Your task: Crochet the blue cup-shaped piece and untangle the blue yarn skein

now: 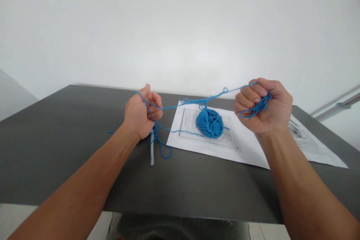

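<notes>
My right hand (264,105) is closed around a bunch of blue yarn (256,108), raised over the right part of the table. From it, strands stretch left to my left hand (144,110), whose fingers are curled with yarn looped over the thumb and across the palm. Between the hands a tangle joins the strands to a ball of blue yarn (210,122) resting on the printed sheet. Below my left hand lies a light grey crochet hook (152,148), its upper end hidden by yarn. A loose loop of yarn (168,153) rests beside the hook.
A white paper (250,153) with printed text lies under the yarn ball and reaches right, where a dark picture (296,131) shows. The dark grey table (197,183) stands against a white wall (180,26). A metal rail (337,108) is at the far right.
</notes>
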Motion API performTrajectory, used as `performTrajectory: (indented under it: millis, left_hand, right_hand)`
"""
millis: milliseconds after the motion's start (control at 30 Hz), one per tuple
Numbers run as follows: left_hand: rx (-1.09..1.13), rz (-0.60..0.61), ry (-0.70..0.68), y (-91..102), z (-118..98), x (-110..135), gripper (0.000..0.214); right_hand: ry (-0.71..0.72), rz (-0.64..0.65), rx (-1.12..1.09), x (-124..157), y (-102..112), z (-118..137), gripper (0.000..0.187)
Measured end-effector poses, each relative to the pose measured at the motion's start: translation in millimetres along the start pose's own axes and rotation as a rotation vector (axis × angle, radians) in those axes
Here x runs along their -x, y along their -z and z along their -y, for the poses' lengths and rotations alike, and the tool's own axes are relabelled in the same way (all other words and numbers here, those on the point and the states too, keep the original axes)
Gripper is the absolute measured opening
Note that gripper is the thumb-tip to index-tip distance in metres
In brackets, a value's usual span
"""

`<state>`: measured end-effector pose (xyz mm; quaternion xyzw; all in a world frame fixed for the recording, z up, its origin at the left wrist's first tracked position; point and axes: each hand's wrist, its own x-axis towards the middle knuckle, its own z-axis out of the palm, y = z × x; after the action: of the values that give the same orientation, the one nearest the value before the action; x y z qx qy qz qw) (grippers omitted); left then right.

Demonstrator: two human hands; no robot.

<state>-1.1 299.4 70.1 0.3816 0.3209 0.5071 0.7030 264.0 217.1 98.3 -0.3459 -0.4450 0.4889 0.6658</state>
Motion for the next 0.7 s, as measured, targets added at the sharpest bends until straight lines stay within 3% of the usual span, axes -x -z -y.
performTrajectory:
  millis: [267,433,700]
  left_hand:
    - [-0.039,-0.125,-0.052,2.2,3.1,-4.2,0.064]
    - [-0.034,-0.248,-0.102,3.6,-0.9,-6.5,0.063]
    - [0.089,-0.443,-0.268,2.4,-8.6,-8.6,0.066]
  right_hand:
    - [0.196,-0.374,-0.409,-7.9,17.9,19.5,0.048]
    - [0.384,-0.629,-0.477,-11.7,46.1,39.4,0.032]
    - [0.566,-1.144,-0.364,-6.7,79.7,54.8,0.053]
